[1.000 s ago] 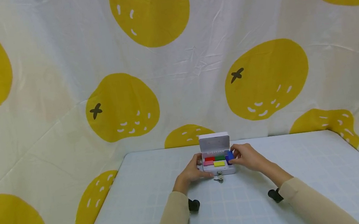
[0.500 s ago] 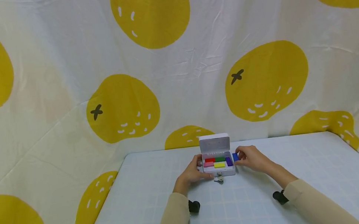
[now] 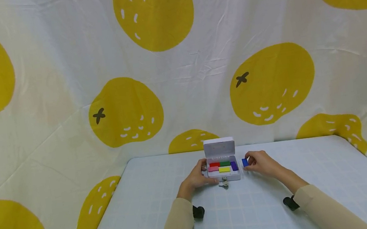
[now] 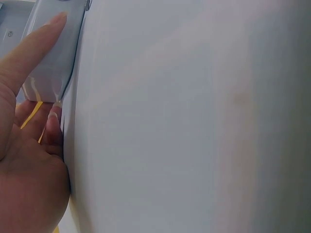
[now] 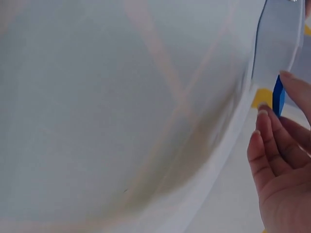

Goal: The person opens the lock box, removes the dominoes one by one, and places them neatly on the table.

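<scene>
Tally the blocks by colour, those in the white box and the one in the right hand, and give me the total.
Red block: 1, in the white box
Green block: 1, in the box
Pink block: 1, in the box
Yellow block: 1, in the box
Purple block: 1, in the box
Blue block: 1, in the right hand
Total: 6

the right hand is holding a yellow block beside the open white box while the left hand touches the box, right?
Not quite, the colour is wrong: the right hand is holding a blue block beside the open white box while the left hand touches the box, as the head view shows.
</scene>
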`<action>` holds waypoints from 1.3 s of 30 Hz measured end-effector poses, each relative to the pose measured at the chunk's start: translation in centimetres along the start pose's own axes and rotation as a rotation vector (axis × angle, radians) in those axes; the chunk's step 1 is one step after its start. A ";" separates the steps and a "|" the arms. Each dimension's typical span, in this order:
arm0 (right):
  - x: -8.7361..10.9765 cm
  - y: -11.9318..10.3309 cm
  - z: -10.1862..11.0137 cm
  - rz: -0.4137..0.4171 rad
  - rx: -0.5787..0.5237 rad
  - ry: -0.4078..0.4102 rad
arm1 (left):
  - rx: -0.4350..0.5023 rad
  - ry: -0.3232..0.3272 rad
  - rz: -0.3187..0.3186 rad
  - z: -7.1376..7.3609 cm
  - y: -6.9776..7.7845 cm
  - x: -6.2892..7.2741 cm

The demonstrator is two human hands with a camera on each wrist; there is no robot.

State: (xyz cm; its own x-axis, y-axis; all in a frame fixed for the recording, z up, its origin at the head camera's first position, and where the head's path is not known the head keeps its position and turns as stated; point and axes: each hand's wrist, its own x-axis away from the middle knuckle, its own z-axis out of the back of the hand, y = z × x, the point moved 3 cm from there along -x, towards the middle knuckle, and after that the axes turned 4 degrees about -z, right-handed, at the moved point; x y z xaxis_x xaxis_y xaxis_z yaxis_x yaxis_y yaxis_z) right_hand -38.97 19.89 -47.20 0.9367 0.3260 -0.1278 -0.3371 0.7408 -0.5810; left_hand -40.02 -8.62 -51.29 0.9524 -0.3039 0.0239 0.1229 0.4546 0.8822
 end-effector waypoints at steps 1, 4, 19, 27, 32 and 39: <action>0.0 0.1 0.0 0.006 0.002 -0.003 | -0.003 0.000 -0.003 0.0 0.1 0.0; -0.2 0.3 -0.2 0.014 0.017 -0.013 | -0.004 0.001 -0.002 0.1 0.2 0.1; -0.5 1.2 -0.7 -0.076 0.010 -0.061 | -0.018 -0.002 0.021 -0.1 0.1 0.1; -0.8 1.1 -1.0 -0.086 0.021 -0.066 | -0.003 -0.003 0.023 0.2 0.1 0.1; -0.9 0.9 -1.0 -0.101 0.036 -0.077 | -0.003 -0.001 0.025 0.1 0.2 0.1; -0.8 0.8 -0.8 -0.125 0.055 -0.087 | -0.001 -0.001 0.026 -0.1 0.1 0.1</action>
State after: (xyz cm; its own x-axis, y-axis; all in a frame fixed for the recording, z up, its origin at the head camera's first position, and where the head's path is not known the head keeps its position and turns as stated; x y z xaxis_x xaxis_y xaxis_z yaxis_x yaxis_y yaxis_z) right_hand -39.94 19.73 -48.20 0.9608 0.2770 0.0139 -0.2253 0.8089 -0.5431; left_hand -39.94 -8.54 -51.21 0.9551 -0.2925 0.0474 0.0981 0.4631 0.8808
